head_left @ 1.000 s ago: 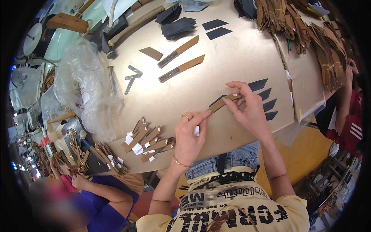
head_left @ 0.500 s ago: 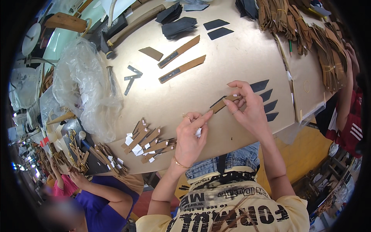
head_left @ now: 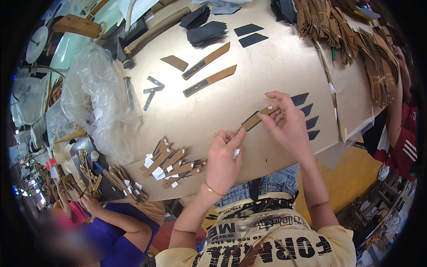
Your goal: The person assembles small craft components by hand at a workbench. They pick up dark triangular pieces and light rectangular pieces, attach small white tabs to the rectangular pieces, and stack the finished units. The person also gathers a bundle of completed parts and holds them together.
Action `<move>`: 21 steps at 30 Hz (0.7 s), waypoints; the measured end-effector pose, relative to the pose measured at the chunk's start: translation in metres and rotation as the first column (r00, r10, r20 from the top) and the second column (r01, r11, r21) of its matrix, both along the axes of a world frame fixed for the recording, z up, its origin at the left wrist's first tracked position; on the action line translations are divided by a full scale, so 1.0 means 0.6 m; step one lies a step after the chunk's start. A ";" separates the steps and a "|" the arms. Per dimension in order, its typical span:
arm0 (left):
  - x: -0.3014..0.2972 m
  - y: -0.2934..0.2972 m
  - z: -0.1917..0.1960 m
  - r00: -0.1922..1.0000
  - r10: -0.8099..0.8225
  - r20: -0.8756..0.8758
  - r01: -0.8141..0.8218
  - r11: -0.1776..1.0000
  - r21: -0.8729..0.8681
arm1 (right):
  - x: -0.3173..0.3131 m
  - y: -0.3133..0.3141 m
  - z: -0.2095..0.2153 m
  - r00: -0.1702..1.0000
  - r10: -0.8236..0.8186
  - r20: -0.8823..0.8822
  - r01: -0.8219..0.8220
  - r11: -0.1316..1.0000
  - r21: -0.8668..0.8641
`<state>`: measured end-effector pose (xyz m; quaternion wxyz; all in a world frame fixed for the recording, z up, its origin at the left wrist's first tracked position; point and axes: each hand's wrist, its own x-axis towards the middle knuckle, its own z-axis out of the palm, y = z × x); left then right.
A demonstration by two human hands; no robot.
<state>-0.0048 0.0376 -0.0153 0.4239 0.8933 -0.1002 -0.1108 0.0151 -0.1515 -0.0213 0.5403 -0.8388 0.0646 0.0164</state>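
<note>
A narrow brown leather strip [head_left: 255,121] with a small white label lies over a dark strip [head_left: 248,117], whose edge shows along its far side. My left hand [head_left: 224,160] pinches the strip's near-left end, the index finger along it; a folded white paper [head_left: 236,153] pokes out between the fingers. At the opposite end, my right hand [head_left: 287,127] grips the strip between thumb and fingers, close to the label. Several slanted black pieces [head_left: 306,110] lie fanned out just right of that hand. Left of my left hand is a pile of labelled brown strips [head_left: 174,165].
Farther off lie two brown strips [head_left: 218,78] bearing dark metal plates, loose plates [head_left: 153,91], and stacks of black pieces [head_left: 206,33]. A hammer [head_left: 153,31] and crumpled clear plastic [head_left: 95,95] are at left. Bundled brown strips [head_left: 378,66] stand far right. Co-workers sit on both sides.
My left hand has shifted slightly right and turned a little, showing more of the folded paper. The brown strip has moved barely up and right, still held by both hands.
</note>
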 end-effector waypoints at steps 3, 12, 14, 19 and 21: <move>-0.002 -0.003 0.003 1.000 0.012 -0.008 -0.012 1.000 0.014 | 0.002 -0.004 -0.005 1.000 -0.020 -0.004 0.020 0.999 0.025; -0.002 -0.006 0.003 1.000 0.013 -0.006 -0.013 1.000 0.012 | 0.001 -0.002 -0.013 0.999 -0.049 0.004 0.049 0.998 0.043; -0.002 -0.006 0.003 1.000 0.013 -0.004 -0.013 1.000 0.009 | 0.002 0.000 -0.014 0.999 -0.054 0.002 0.054 0.998 0.033; -0.001 -0.003 0.004 1.000 -0.023 -0.019 0.023 1.000 0.010 | 0.002 0.005 -0.012 0.998 -0.050 0.041 0.051 0.999 -0.008; -0.001 -0.002 0.005 0.999 -0.027 -0.020 0.027 1.000 0.014 | -0.001 0.007 -0.012 0.998 -0.063 0.027 0.064 0.997 -0.033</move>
